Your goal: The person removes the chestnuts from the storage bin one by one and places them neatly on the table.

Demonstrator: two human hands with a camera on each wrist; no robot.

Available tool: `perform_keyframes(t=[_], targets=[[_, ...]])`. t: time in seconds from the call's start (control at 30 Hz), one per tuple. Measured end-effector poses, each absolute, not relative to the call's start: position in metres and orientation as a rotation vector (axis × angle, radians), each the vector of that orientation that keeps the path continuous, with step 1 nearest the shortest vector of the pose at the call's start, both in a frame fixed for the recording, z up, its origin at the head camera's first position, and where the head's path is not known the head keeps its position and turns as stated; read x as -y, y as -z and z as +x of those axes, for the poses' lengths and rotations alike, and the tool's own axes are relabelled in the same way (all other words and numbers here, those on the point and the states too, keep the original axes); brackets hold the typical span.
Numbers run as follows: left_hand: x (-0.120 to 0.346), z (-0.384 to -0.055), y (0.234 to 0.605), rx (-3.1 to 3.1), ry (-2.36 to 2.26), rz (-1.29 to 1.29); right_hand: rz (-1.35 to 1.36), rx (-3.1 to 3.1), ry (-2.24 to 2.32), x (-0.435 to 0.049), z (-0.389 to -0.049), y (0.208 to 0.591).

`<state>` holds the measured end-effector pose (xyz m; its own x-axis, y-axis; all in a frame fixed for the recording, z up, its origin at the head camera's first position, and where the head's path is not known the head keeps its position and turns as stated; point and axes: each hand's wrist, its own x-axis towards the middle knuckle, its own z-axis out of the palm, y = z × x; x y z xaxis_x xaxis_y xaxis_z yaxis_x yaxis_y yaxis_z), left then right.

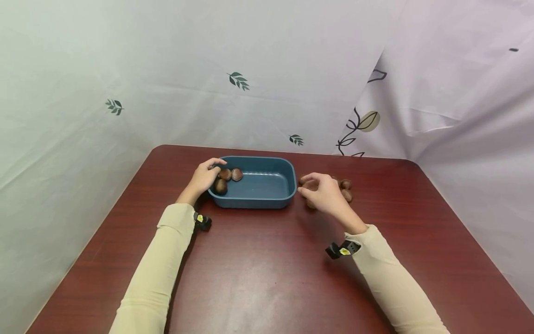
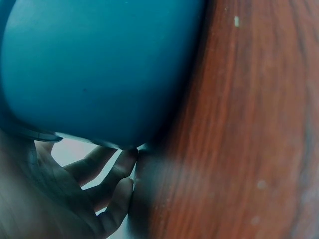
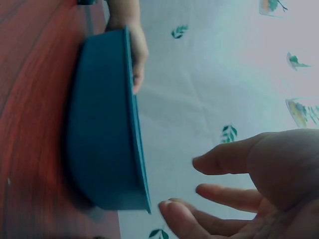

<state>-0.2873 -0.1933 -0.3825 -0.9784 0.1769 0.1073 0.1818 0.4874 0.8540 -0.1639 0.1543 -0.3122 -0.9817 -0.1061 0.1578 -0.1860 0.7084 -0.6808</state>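
Observation:
A blue rectangular plastic basin stands on the table with several brown chestnuts gathered at its left end. My left hand holds the basin's left rim, its thumb over the inside. In the left wrist view, the fingers of that hand lie against the basin's outer wall. To the right of the basin, my right hand hovers over a loose group of chestnuts, partly covering them. The right wrist view shows its thumb and fingers apart, with nothing between them, close to the basin's right rim.
The reddish-brown wooden table runs toward me, with rounded far corners. Behind it hangs a pale curtain printed with leaves. A small black camera is strapped at each wrist.

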Motion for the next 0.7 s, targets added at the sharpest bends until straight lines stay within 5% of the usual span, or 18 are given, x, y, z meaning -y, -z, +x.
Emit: perform_keyframes(t=[0.7], targets=[[0.192,-0.288,0.384,2.704,1.527,-0.349,0.559,2.656,-1.335,-0.082,-0.194,0.341]])
